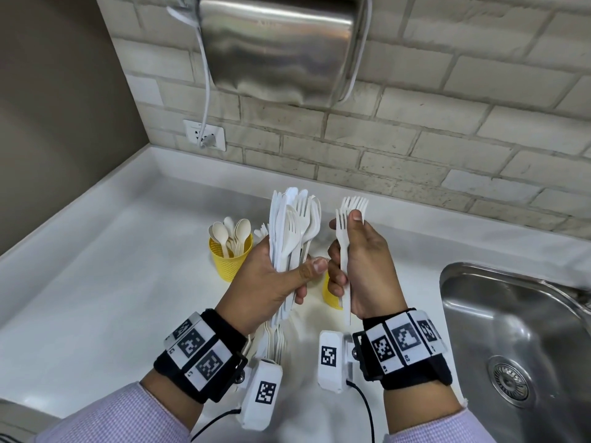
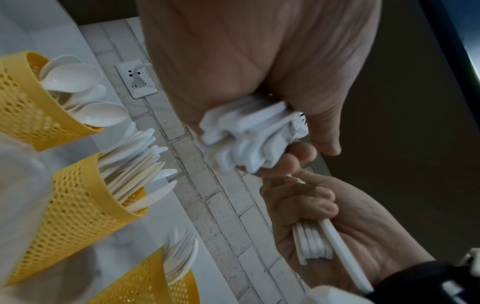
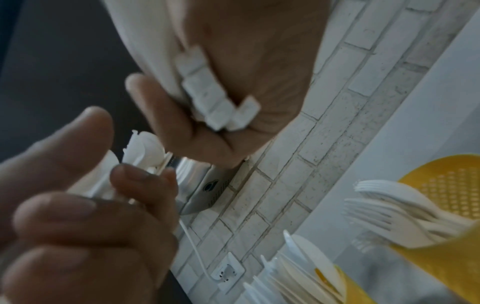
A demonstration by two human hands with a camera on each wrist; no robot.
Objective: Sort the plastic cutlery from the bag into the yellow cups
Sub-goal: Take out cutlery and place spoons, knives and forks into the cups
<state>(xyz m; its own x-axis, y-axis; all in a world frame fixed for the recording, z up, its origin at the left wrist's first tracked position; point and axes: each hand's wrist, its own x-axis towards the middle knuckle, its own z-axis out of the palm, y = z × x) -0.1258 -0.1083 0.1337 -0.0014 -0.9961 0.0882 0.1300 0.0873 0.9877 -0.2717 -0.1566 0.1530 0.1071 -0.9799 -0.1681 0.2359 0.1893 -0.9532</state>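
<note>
Above the counter (image 1: 96, 282), left of the sink (image 1: 511, 330) | my left hand (image 1: 275, 279) grips mixed cutlery bundle (image 1: 292, 225) | my right hand (image 1: 361, 266) grips forks (image 1: 347, 225) | spoon cup (image 1: 231, 260) behind the hands.

Both forearms raised side by side above the countertop, each wrist banded with a marker cuff. Left hand (image 1: 275, 276), fingers and thumb curled, grips a mixed cutlery bundle (image 1: 292, 228) upright. Right hand (image 1: 361, 266) holds a few forks (image 1: 347, 225) upright, thumb against their necks.
</note>
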